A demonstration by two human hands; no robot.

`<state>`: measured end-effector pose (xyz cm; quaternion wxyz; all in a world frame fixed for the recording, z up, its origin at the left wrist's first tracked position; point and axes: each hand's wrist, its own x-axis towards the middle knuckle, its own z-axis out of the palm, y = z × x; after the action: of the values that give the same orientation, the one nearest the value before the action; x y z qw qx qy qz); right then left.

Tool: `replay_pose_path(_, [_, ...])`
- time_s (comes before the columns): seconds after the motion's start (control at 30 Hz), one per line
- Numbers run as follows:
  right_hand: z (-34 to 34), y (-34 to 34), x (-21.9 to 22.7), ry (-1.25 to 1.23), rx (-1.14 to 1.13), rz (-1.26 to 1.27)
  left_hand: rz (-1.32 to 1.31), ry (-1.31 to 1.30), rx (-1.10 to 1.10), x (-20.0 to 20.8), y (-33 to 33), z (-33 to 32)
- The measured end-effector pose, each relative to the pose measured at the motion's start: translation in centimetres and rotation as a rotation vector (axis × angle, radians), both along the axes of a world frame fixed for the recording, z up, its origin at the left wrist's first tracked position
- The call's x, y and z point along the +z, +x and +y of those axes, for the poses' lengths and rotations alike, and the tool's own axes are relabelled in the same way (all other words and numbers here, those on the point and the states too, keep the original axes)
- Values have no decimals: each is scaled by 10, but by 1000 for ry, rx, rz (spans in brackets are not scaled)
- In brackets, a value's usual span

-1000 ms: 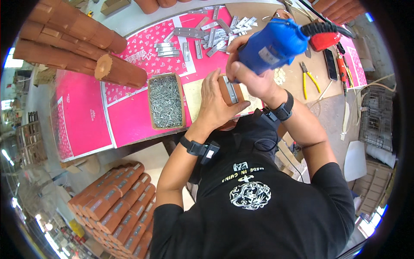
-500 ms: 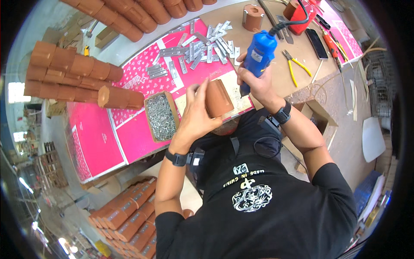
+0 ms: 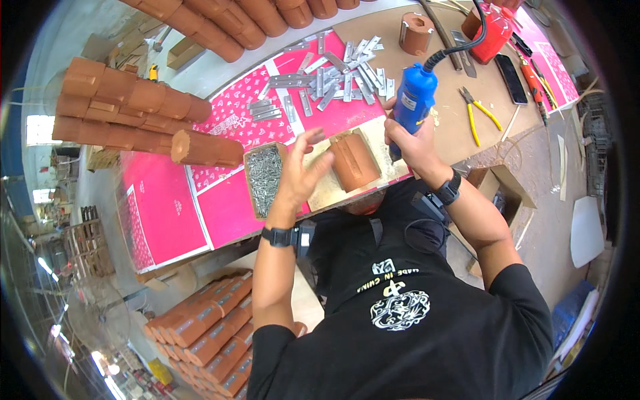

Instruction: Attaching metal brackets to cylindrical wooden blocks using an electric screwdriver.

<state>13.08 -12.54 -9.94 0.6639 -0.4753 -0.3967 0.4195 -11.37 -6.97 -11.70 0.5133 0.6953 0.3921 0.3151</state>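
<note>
A reddish-brown grooved cylinder lies on its side on a pale board at the table's near edge. My left hand is just left of it, fingers spread and holding nothing. In my right hand is a blue corded electric screwdriver, its tip pointing down to the right of the cylinder. Left of my left hand stands a small box of screws. Beyond the board, flat metal strips with holes are scattered in a pile, and several lie in a neat stack.
Brown cylinders are stacked at the left and along the back. At the right lie yellow-handled pliers, a phone and a red bottle. More cylinders with metal strips are piled below the table.
My left hand has let go of the cylinder, which was tilted up and now lies on the board. My right hand still grips the screwdriver. The whole view has shifted slightly.
</note>
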Motion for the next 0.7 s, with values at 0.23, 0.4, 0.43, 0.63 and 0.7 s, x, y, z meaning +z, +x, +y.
replay_pose_path(0.23, [-4,-3,3,-7,16,4,635,264,308,-9,32,84])
replay_pose_path(0.4, [-2,-1,-1,-14,1,29,790,412,249,-36,40,114])
replay_pose_path(0.43, [-2,-1,0,-19,-6,29,805,394,236,-38,40,116])
replay_pose_path(0.63, [-1,4,-3,-21,-29,45,822,142,107,-22,38,108])
replay_pose_path(0.7, [1,5,-4,-15,-23,44,840,167,132,-20,33,99])
